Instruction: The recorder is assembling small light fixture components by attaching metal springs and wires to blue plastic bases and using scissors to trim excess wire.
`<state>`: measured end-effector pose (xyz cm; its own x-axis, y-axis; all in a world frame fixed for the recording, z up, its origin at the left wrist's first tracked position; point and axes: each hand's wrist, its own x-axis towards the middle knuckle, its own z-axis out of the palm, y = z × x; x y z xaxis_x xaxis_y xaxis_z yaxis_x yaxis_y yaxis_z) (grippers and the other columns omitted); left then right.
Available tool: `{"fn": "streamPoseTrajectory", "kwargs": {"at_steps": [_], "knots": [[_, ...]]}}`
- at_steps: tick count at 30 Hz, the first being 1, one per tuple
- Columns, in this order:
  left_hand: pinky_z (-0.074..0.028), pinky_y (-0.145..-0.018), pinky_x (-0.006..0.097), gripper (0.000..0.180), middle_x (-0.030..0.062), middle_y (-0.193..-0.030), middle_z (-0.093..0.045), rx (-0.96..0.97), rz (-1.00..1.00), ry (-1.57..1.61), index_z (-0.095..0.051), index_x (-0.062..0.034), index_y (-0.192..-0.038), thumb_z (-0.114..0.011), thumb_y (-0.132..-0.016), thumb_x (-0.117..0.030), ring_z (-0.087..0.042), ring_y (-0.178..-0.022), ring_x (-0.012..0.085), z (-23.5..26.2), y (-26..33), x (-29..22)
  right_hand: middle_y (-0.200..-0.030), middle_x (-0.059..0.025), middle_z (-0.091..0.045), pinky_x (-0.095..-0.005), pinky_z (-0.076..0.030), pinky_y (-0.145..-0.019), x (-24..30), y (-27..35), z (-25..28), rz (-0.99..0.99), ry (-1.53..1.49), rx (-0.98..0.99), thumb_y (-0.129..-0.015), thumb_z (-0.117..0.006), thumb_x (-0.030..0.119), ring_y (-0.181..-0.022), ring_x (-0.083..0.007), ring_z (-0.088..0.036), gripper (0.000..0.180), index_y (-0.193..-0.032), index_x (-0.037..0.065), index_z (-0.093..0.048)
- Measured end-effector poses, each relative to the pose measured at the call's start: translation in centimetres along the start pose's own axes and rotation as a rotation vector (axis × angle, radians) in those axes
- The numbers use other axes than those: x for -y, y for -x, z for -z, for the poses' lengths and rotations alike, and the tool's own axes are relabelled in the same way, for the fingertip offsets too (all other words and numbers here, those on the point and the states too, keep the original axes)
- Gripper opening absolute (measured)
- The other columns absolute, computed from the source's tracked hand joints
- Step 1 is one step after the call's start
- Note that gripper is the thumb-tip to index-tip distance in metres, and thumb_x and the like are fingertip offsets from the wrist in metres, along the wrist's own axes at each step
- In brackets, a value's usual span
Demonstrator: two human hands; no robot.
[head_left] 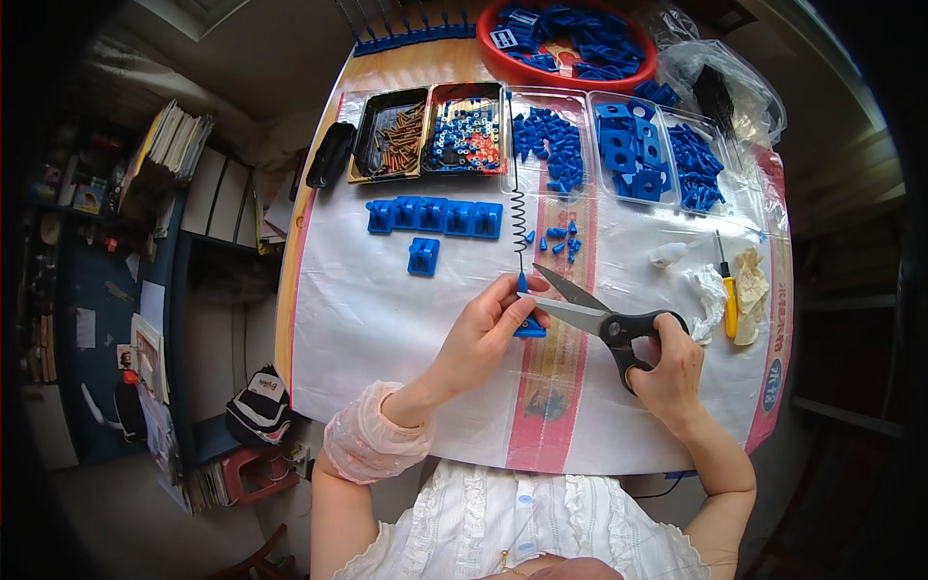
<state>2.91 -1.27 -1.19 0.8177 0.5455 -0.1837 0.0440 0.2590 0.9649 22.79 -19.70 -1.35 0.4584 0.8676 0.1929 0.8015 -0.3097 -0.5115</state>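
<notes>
My left hand [478, 329] pinches a small blue plastic part [529, 330] over the middle of the table. Rising from it is a black coiled wire [519, 217], which stretches away toward the trays and has a blue tip at its far end. In my right hand [674, 369] is a pair of scissors [580, 313], gripped by its black handles. Its blades are spread and point left. The lower blade reaches the fingertips of my left hand, beside the blue part; whether it touches the part I cannot tell.
Blue clip-like blocks [447, 217] stand in a row, with a single block [422, 257] nearer. Small blue cones [559, 234] lie loose. Behind are a tray of screws [398, 135], a tray of nuts [464, 130] and a red basin [565, 79]. A yellow-handled screwdriver [730, 307] lies right.
</notes>
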Motion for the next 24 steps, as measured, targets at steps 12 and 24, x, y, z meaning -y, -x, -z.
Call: {"fn": "streamPoseTrajectory", "kwargs": {"at_steps": [12, 24], "knots": [[-0.046, -0.073, 0.020, 0.025, -0.0011, -0.087, -0.060, 0.007, 0.019, 0.053, -0.055, -0.0023, -0.123, -0.044, -0.108, -0.018, -0.054, -0.080, 0.0039, -0.05, 0.03, -0.03, -0.068, -0.0097, -0.055, -0.0398, -0.045, -0.056, 0.02, 0.06, 0.02, -0.012, 0.003, 0.009, -0.057, -0.075, 0.003, -0.061, -0.0300, -0.058, 0.041, -0.088, 0.004, -0.050], [-0.045, -0.072, 0.019, 0.025, -0.0025, -0.086, -0.057, 0.015, 0.028, 0.054, -0.055, -0.0026, -0.124, -0.044, -0.107, -0.018, -0.052, -0.080, 0.0028, 0.04, 0.04, 0.11, -0.069, -0.0097, -0.055, -0.0399, -0.044, -0.055, -0.05, 0.06, 0.03, -0.015, 0.002, 0.020, -0.057, -0.075, 0.003, -0.061, -0.0299, -0.058, 0.041, -0.089, 0.004, -0.050]]}}
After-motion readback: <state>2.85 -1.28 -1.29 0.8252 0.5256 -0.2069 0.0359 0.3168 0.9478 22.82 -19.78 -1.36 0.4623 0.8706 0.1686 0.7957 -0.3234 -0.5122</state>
